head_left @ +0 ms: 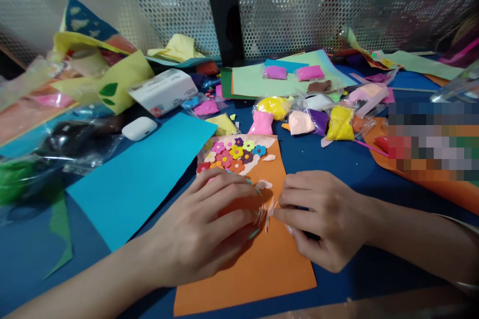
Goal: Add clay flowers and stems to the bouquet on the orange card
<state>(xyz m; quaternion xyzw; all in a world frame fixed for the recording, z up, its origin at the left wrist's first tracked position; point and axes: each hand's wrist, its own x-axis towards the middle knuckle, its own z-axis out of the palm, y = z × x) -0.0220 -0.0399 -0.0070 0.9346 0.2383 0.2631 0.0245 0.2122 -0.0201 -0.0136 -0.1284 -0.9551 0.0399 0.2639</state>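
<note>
An orange sheet (262, 264) lies in front of me on the blue table. At its top sits a cluster of small clay flowers (234, 153) in pink, yellow, blue and orange on a pale patch. My left hand (204, 229) rests on the sheet, fingers curled, its fingertips touching a small pale pink fringed clay piece (265, 213). My right hand (318, 217) pinches the same piece from the right side. Two small pale clay bits (264, 184) lie on the sheet just above the hands.
A light blue sheet (138, 177) lies to the left. Bags of coloured clay (299, 119) sit behind the orange sheet. A white earbud case (139, 128), a white box (164, 90), a dark phone (227, 27) against the mesh wall, and piles of coloured paper crowd the back.
</note>
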